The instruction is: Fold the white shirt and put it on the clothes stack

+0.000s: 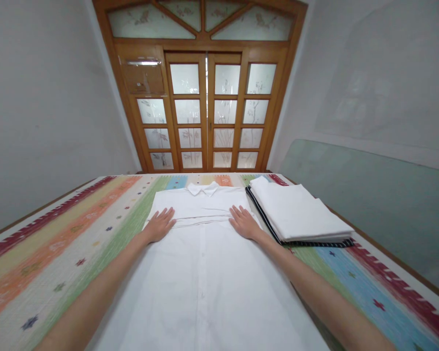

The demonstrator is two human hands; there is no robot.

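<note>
A white collared shirt point(205, 273) lies flat and face up on a striped, many-coloured bedcover point(69, 234), its collar pointing toward the far end. My left hand point(160, 224) rests palm down on the shirt's left chest, fingers stretched out. My right hand point(243, 222) lies flat on the right chest, fingers spread as well. Thin dark lines run across the shirt between the two hands. Neither hand holds anything.
A stack of folded white cloth point(296, 212) over a dark striped piece sits to the right of the shirt. Wooden double doors with frosted glass panes point(205, 112) stand beyond the bed. Pale walls close in on both sides.
</note>
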